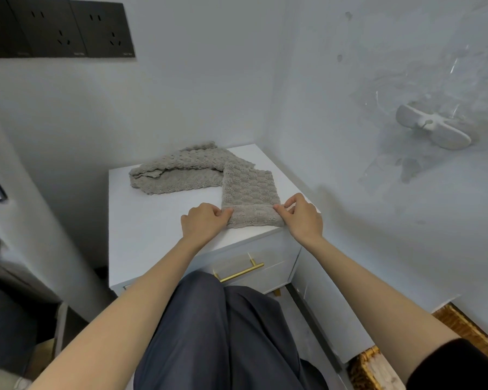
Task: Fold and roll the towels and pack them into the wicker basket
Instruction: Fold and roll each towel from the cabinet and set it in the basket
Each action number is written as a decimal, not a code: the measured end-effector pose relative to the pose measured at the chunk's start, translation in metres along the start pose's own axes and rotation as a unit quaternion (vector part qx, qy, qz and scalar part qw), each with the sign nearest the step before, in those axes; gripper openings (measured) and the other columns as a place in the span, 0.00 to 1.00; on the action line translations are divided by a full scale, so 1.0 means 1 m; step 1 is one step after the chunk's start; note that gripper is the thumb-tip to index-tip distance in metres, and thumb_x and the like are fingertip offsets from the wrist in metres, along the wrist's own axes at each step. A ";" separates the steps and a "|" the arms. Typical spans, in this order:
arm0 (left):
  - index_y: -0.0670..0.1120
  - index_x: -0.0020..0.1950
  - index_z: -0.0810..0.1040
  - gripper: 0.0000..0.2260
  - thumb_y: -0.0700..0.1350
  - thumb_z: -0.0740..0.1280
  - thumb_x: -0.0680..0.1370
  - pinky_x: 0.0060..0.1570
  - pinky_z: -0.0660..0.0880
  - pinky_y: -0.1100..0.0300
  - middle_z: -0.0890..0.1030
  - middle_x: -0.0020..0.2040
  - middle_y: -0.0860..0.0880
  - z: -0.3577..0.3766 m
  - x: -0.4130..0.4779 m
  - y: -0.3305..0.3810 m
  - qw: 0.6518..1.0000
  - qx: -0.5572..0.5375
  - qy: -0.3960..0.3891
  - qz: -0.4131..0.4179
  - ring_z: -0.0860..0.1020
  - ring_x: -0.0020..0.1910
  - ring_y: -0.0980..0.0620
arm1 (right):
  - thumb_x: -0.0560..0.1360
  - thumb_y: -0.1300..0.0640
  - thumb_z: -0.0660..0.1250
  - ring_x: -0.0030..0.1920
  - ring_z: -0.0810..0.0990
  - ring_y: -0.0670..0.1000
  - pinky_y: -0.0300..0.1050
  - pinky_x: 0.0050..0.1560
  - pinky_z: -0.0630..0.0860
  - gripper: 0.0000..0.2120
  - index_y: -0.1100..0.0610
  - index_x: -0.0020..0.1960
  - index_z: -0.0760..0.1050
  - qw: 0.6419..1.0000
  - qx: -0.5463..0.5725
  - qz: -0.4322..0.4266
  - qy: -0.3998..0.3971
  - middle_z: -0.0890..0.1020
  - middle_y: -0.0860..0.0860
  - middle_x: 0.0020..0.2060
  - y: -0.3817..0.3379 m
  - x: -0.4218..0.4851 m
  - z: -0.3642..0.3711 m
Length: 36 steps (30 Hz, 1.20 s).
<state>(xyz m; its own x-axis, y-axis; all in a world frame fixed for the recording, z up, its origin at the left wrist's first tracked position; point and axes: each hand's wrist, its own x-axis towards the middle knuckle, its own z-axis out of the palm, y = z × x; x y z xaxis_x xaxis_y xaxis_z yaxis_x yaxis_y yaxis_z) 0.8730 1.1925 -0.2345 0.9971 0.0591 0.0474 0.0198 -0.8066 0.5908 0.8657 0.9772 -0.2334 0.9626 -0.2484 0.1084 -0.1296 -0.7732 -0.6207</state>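
1. White walls meet in a corner behind a small white desk (141, 220) with a gold-handled drawer (238, 273). Dark wall sockets (59, 26) sit high on the left.
2. Head view: a grey-beige towel (248, 190) lies on the desk as a long folded strip. Its near end is at the front right edge, and the rest bends left and bunches toward the back wall.
3. The left hand (206, 220) and right hand (302, 213) pinch that near end from either side, with the fingers (226, 211) curled onto a first thick turn of cloth.
4. Rolling seems only just begun. The next move calls for turning both ends evenly away from the body and straightening the bent strip so the roll stays tight.
5. The wicker basket (366, 370) is cut off at the lower right, and its inside is unseen. Whether the far bunch is the same towel or a second one I cannot tell.
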 end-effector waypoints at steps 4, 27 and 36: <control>0.49 0.25 0.59 0.24 0.58 0.63 0.76 0.42 0.64 0.55 0.65 0.23 0.54 0.002 0.001 -0.001 1.000 -0.003 0.003 0.000 0.69 0.29 0.50 | 0.77 0.53 0.65 0.50 0.73 0.56 0.49 0.48 0.68 0.08 0.57 0.51 0.73 0.977 -0.116 -0.145 0.103 0.78 0.52 0.45 -0.007 -0.006 0.000; 0.46 0.55 0.76 0.10 0.50 0.63 0.78 0.51 0.70 0.52 0.74 0.55 0.46 0.000 -0.003 0.009 0.979 0.122 0.095 0.134 0.71 0.56 0.45 | 0.84 0.54 0.50 0.76 0.56 0.49 0.36 0.74 0.45 0.23 0.57 0.77 0.54 0.897 -0.260 -0.348 -0.083 0.59 0.51 0.76 0.019 -0.011 0.001; 0.46 0.71 0.70 0.21 0.49 0.62 0.79 0.58 0.70 0.58 0.73 0.67 0.50 -0.003 -0.009 -0.006 0.953 0.124 -0.021 0.276 0.73 0.62 0.50 | 0.79 0.62 0.57 0.67 0.71 0.54 0.50 0.58 0.74 0.24 0.51 0.74 0.61 0.919 -0.212 -0.317 -0.099 0.70 0.50 0.70 0.009 -0.009 -0.003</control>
<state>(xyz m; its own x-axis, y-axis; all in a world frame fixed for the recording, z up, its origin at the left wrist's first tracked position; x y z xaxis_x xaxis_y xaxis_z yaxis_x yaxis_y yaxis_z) 0.8638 1.1992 -0.2361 0.8625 -0.4335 0.2610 -0.4970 -0.8226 0.2762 0.8553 0.9702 -0.2375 0.8954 0.4094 0.1752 0.4319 -0.8942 -0.1178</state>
